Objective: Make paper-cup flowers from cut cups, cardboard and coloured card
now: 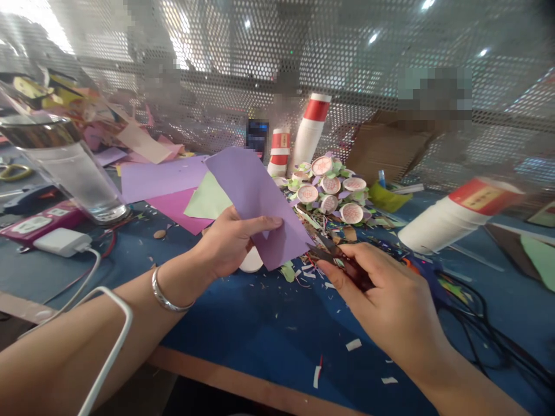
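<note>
My left hand (pixel 229 240) pinches a sheet of purple paper (pixel 255 196), thumb on its front face, holding it tilted above the blue table (pixel 260 323). My right hand (pixel 381 294) is closed round a small pair of dark scissors (pixel 333 257), whose blades touch the paper's lower right edge. A silver bangle (pixel 167 294) sits on my left wrist. A white round object shows partly under my left hand.
Paper scraps litter the table. A cluster of paper flowers (pixel 332 193) stands behind the sheet, with red-and-white paper cups (pixel 312 130) beyond. A fallen cup (pixel 455 214) lies right. A glass (pixel 73 167), charger (pixel 63 241) and cable are left. Loose coloured sheets (pixel 160 179) lie behind.
</note>
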The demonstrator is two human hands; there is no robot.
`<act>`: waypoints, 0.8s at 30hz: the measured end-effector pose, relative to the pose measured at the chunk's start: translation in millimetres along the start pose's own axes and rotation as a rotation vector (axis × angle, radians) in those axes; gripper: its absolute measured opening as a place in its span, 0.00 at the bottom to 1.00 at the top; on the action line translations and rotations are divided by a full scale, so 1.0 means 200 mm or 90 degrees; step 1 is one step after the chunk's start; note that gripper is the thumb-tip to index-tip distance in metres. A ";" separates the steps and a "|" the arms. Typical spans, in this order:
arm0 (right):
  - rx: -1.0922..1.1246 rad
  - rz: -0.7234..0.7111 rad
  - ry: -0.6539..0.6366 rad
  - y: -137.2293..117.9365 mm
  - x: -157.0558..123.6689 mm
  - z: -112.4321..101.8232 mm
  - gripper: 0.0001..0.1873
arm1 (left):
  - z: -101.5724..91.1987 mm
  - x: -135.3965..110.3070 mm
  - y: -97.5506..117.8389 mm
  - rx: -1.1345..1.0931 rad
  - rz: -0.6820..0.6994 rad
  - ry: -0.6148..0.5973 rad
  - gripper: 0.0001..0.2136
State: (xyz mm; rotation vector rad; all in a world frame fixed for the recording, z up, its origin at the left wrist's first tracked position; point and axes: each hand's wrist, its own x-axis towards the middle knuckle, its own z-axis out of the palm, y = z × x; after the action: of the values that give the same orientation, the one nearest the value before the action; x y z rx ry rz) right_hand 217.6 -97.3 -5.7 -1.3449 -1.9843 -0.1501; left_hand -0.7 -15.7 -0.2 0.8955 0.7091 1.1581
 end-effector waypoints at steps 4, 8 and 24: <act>-0.016 -0.011 -0.006 0.00 0.01 0.00 0.10 | 0.00 0.00 0.02 -0.016 -0.001 0.035 0.10; -0.033 -0.036 0.013 0.01 0.01 0.00 0.11 | 0.01 0.00 0.04 -0.022 -0.015 0.057 0.10; -0.051 -0.076 0.027 0.03 0.01 0.03 0.09 | 0.06 -0.05 -0.03 -0.017 -0.114 0.031 0.11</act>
State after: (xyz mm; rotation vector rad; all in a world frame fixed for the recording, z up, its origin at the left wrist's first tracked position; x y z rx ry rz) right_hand 219.0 -90.8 -9.4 -1.2624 -2.0419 -0.3135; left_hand 9.7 -28.3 0.5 0.7667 0.7954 1.0311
